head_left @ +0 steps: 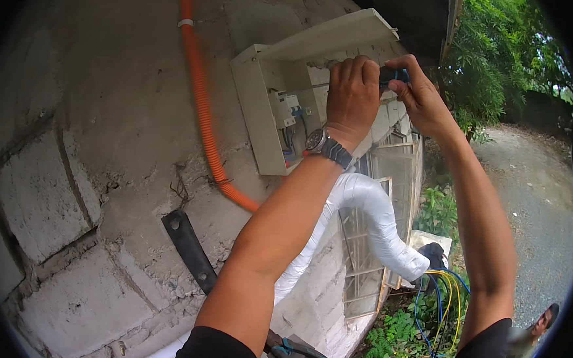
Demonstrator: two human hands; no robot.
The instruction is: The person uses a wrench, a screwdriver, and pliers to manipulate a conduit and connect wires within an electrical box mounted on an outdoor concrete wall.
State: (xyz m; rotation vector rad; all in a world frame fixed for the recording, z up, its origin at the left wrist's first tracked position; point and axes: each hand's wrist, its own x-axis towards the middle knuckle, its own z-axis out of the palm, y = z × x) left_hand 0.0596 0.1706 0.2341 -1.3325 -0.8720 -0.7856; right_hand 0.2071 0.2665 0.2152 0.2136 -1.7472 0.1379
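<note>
A long screwdriver (pixel 394 75) with a black and blue handle lies roughly level in front of an open electrical box (pixel 261 111) on the wall. My right hand (pixel 424 101) is closed round its handle end. Closer to the box, my left hand (pixel 356 91), with a watch (pixel 327 147) at the wrist, is curled round the screwdriver's front part. The thin shaft runs left from it toward a small white circuit breaker (pixel 283 110) with wires inside the box. What the tip touches is too small to tell.
The box lid (pixel 337 35) stands raised above my hands. Orange corrugated conduit (pixel 201 105) runs down the wall. A silver-wrapped pipe (pixel 373 203) bends below, near loose yellow and blue wires (pixel 446 300). A black and teal tool (pixel 300 356) shows at the lower edge; another person (pixel 544 321) is lower right.
</note>
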